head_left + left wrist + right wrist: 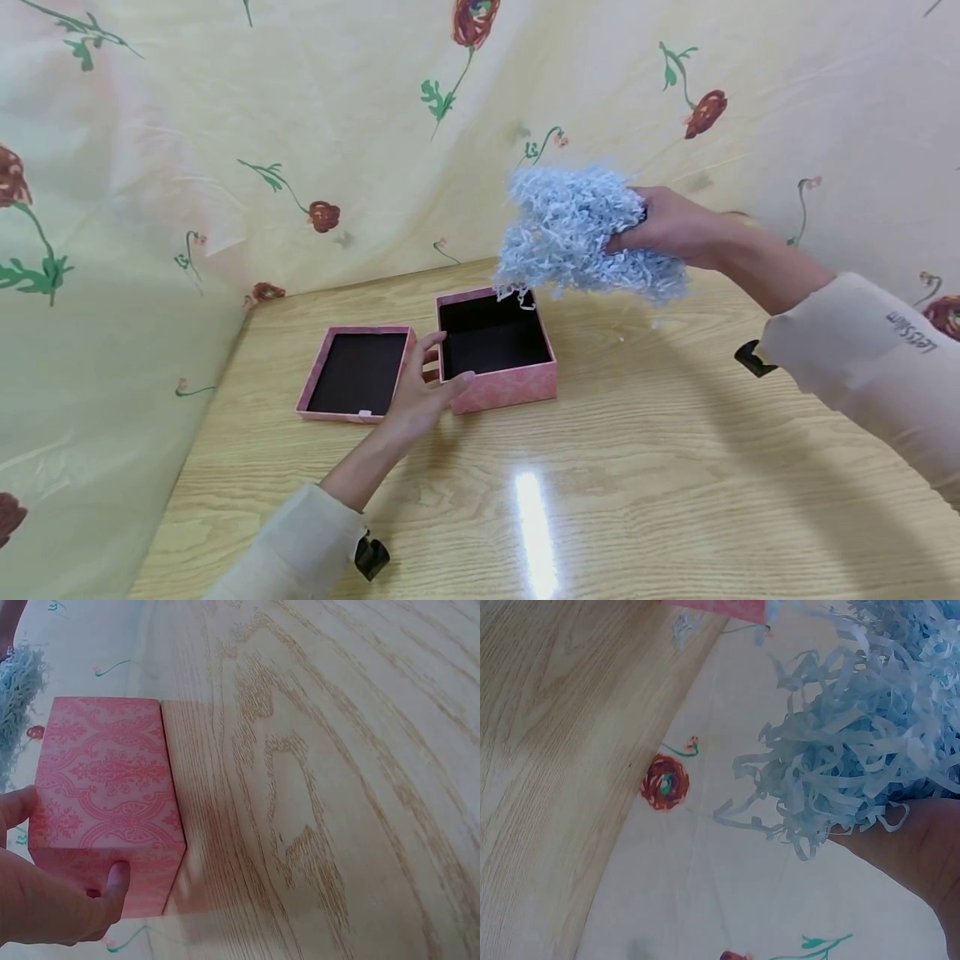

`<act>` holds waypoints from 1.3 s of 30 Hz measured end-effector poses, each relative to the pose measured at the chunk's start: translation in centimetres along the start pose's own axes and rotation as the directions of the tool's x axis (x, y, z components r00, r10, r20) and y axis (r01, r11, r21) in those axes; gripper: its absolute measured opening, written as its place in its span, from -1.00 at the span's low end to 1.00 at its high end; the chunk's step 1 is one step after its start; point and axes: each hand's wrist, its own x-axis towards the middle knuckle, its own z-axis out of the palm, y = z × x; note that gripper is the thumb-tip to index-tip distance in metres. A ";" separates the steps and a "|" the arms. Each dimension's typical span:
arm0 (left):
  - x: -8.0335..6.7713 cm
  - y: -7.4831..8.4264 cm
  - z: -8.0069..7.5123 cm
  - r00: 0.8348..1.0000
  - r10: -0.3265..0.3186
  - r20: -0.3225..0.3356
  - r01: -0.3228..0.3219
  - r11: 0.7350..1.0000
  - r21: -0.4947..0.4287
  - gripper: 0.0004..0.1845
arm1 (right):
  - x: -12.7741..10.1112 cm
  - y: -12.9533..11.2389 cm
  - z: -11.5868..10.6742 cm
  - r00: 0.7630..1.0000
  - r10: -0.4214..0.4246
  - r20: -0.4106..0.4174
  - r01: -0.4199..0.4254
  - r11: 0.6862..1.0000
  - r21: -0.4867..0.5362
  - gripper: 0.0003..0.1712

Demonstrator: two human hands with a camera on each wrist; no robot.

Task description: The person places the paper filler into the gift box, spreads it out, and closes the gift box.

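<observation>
A big clump of pale blue shredded paper (573, 229) hangs above the table, gripped in my right hand (667, 225); its fingers are mostly buried in the strands. In the right wrist view the shredded paper (855, 750) spreads out loosely from the hand (915, 855). Below and to its left stands an open pink patterned box (510, 387) with a black inside. My left hand (420, 387) holds this box at its near left corner. The left wrist view shows the thumb and a finger of that hand (56, 900) against the box (109, 776).
Left of the box lies its pink lid (318, 375), inside up, showing black. A wooden table (637, 467) carries both. Behind and at the left hangs a flower-printed cloth (360, 108). Small paper bits lie on the table right of the box.
</observation>
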 end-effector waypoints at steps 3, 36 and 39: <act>0.0 0.0 0.0 1.000 0.005 -0.003 -0.005 1.000 0.002 -0.20 | 0.4 -0.3 0.8 1.000 -0.010 0.022 0.010 1.000 -0.018 -0.34; 0.3 -0.5 0.0 0.999 0.037 0.003 -0.037 0.999 -0.020 -0.25 | 3.6 -1.3 6.9 0.981 -0.106 0.161 0.146 0.954 -0.262 -0.27; 0.3 -0.5 0.0 0.999 0.048 -0.002 -0.048 0.999 -0.017 -0.26 | 3.9 -1.2 7.5 0.972 -0.166 0.168 0.211 0.929 -0.303 -0.34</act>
